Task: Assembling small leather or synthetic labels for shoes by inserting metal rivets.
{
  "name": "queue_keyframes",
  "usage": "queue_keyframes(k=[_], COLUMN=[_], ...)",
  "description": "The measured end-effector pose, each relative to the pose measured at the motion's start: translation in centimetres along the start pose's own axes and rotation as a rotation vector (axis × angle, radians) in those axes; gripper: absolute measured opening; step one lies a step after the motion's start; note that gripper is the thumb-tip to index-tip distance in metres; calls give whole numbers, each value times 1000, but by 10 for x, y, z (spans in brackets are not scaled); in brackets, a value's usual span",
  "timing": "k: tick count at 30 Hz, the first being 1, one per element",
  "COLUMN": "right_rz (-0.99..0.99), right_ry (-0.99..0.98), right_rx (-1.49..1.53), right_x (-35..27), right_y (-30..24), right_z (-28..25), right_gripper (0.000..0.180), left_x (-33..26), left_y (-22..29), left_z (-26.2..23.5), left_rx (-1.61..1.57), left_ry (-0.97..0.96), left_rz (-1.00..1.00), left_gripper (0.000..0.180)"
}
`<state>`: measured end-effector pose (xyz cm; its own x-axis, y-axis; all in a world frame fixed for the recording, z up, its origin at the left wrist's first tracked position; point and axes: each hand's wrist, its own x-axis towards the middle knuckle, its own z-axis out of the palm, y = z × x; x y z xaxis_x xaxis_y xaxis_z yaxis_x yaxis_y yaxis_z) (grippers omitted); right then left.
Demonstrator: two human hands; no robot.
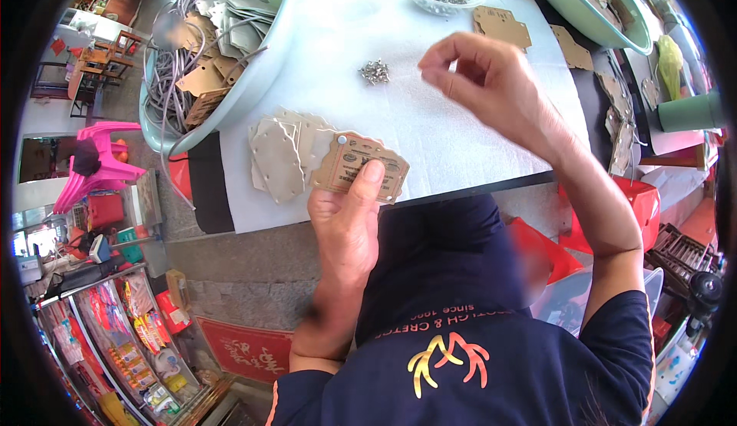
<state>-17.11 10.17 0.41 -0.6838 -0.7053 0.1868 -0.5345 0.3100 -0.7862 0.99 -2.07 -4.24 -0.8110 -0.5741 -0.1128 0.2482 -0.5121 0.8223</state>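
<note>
The left grip, the person's left hand point(345, 222), holds a tan card point(330, 166) with the thumb flat on its printed face and the fingers beneath. A round silvery piece point(342, 140) sits by the card's upper left corner. The card is over the table's near edge, left of the middle. It looks light, thin and fairly stiff, likely to bend if forced; a thumb-and-finger hold near its scalloped rim should suit it, keeping off the small piece.

The right grip, the right hand point(495, 80), hangs over the table with thumb and forefinger curled narrow; whether they pinch anything cannot be told.

Just left of the card, a pile of pale cards point(275, 161) lies near the table's near left corner and could slide if brushed. Farther in is a heap of small metal pieces point(375, 72), easily scattered. Between heap and near edge, the white sheet point(437, 138) gives room for sideways moves. A pale green basin point(265, 57) bounds the left edge; a clear tub point(470, 5) stands toward the far edge.
</note>
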Motion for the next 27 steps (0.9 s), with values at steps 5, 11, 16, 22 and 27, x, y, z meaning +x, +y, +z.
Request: queue_keyframes(k=[5,11,16,22,27], right_rz=[-201,-165,-330,-344,-324], right_ry=[56,-117,-217,-234,-244], right_rx=[-321,-484,-521,-542,-529], right_x=[19,14,12,15,19], right_y=[12,23,35,38,41], right_z=[-26,-38,-34,-28,-26], right_gripper=[13,12,9,9,12], left_x=[1,4,6,6,6], left_y=[-1,1,1,-1,-1], left_z=[-2,-3,-2,-2,-2], left_rx=[11,57,84,106,110], left_ry=[-11,-42,-40,-27,-42], left_rz=[-4,-12,-9,-11,-2], left_gripper=[31,31,31,32,32])
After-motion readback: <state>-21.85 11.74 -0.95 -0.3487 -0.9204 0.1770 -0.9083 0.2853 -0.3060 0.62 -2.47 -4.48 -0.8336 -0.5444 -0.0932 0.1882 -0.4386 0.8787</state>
